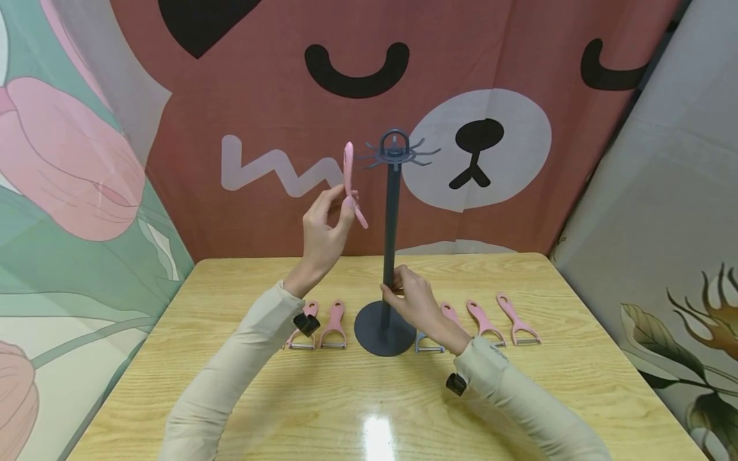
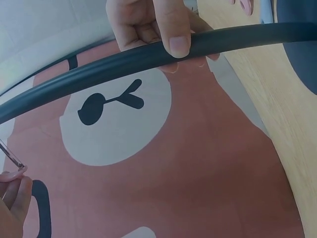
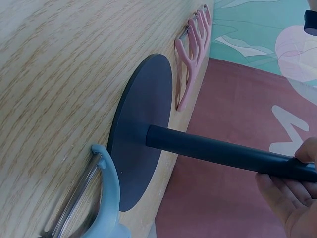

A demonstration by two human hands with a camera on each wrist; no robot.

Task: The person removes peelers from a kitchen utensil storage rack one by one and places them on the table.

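A dark metal stand has an upright pole (image 1: 391,218), a round base (image 1: 375,346) and a ring of hooks (image 1: 395,155) on top. My left hand (image 1: 323,234) pinches a pink peeler (image 1: 348,168) between thumb and fingers, just left of the hooks and apart from them. Low on the pole, my right hand (image 1: 418,299) grips it with the thumb in front and fingers curled behind. In the left wrist view, only part of the peeler (image 2: 15,174) shows, at the lower left edge.
Left of the base lie pink peelers (image 1: 336,320) in a row. Right of it are a light blue peeler (image 3: 113,191), partly hidden by my right arm in the head view, and several pink ones (image 1: 513,320). Patterned curtains (image 1: 259,218) hang behind the wooden table (image 1: 311,397).
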